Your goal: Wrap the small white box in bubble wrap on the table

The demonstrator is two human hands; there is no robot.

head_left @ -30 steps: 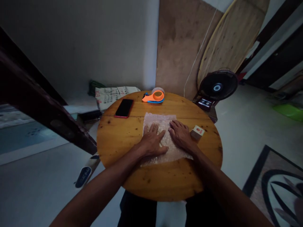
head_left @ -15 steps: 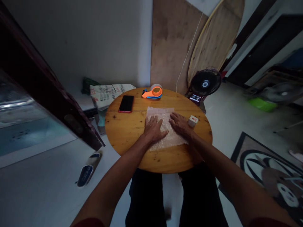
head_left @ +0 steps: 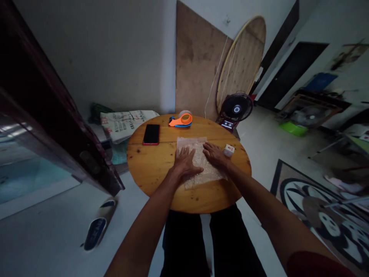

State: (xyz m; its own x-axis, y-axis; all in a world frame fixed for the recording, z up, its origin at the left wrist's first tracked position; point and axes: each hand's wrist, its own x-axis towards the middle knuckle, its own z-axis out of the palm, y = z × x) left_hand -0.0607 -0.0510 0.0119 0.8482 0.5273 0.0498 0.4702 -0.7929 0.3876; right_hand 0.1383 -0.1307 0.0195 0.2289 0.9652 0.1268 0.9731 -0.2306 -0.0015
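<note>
A sheet of bubble wrap lies flat on the round wooden table. My left hand rests on its left part with the fingers spread. On its right part lies my right hand, palm down and fingers stretched out. Just beyond the right hand sits a small white box with a red mark. An orange and blue tape dispenser with a roll of tape stands at the table's far edge. To its left is a phone with a black screen and a red rim.
Behind the table's left side lies a printed white sack. A black fan stands past the far right edge, near a round wooden board leaning on the wall. A slipper and a panda rug are on the floor.
The view has tilted up and turned slightly right, so more of the room shows. Both hands stay spread on the bubble wrap, with little movement.
</note>
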